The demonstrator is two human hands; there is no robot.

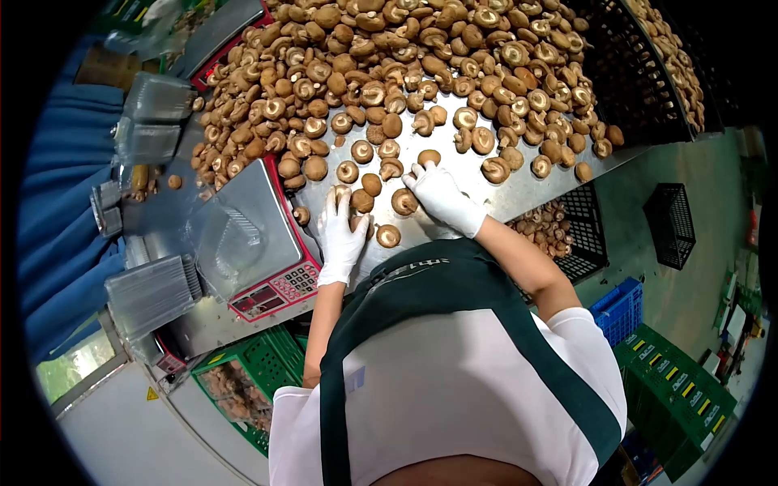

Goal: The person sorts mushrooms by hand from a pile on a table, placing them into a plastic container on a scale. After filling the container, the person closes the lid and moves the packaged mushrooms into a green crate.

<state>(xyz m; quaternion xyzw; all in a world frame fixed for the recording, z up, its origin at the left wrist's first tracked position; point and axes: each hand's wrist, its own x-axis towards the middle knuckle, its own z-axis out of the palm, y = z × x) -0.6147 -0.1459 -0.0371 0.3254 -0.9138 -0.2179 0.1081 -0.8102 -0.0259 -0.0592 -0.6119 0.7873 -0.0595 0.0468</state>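
Both hands wear white gloves over a metal table (478,193) strewn with brown mushrooms. My left hand (340,236) is curled around a mushroom (357,222) partly hidden between thumb and fingers, with another mushroom at its fingertips. Palm down, my right hand (444,199) has its fingers slightly apart, the tips touching the near edge of a mushroom (429,156); nothing shows in its grasp. Between the hands sit loose mushrooms, among them a round brown one (404,202) and one with its stem side up (388,236).
A large mushroom heap (356,49) covers the far side. Left of my left hand is a red-edged scale (243,231) bearing a clear tray. Clear trays (152,296) are stacked farther left. A black crate (585,231) of mushrooms sits below the table's right edge; green crates (673,389) stand lower right.
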